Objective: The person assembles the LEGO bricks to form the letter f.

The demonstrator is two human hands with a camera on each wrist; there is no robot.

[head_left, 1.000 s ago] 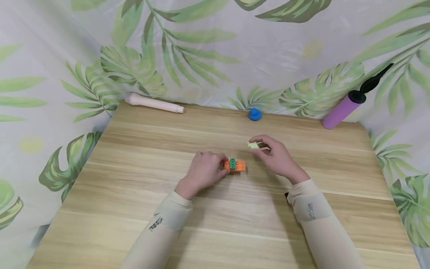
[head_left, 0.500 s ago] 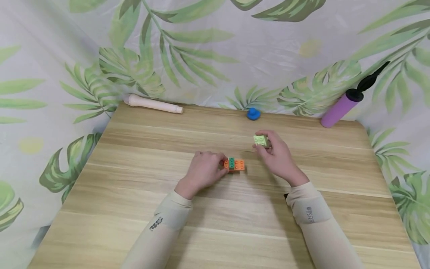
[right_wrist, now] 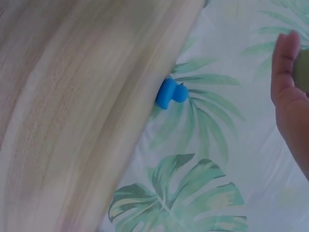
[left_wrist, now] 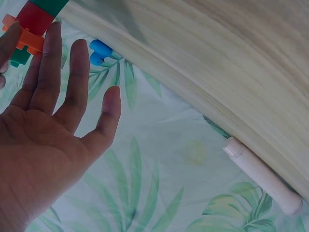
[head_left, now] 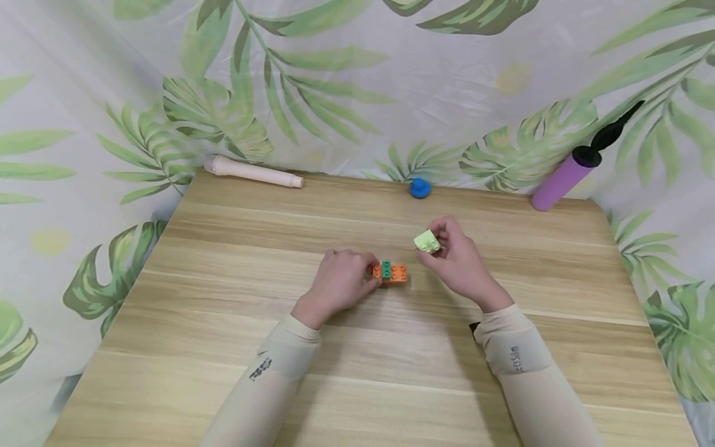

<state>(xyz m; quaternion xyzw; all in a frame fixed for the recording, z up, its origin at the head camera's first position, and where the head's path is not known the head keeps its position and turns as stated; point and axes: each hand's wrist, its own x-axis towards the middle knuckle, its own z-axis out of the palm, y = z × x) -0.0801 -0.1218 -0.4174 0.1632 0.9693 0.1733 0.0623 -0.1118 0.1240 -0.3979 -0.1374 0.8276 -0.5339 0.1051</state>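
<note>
My left hand (head_left: 342, 282) pinches a small stack of toy building bricks between thumb and fingers near the middle of the table. Its orange brick (head_left: 399, 273) carries a narrow green brick (head_left: 386, 269) across its studs. The left wrist view also reveals a red brick (left_wrist: 35, 18) and a dark green brick (left_wrist: 52, 4) below the orange one, while the other fingers extend. To the right and slightly farther back, my right hand (head_left: 459, 267) holds a pale green brick (head_left: 427, 241) by thumb and fingertips, tilted, a smooth face up. It is apart from the stack.
At the back edge of the wooden table (head_left: 234, 360) sits a blue rubber duck (head_left: 420, 188). A pale pink tube-shaped object (head_left: 254, 172) lies at the back left. A purple cylinder with a black top (head_left: 561, 183) stands leaning at the back right, by the leaf-print cloth (head_left: 335, 136).
The right hand has turned the pale green brick over in its fingers; its studs faced up half a second ago and now point down and sideways. The left hand and its stack stay put.
</note>
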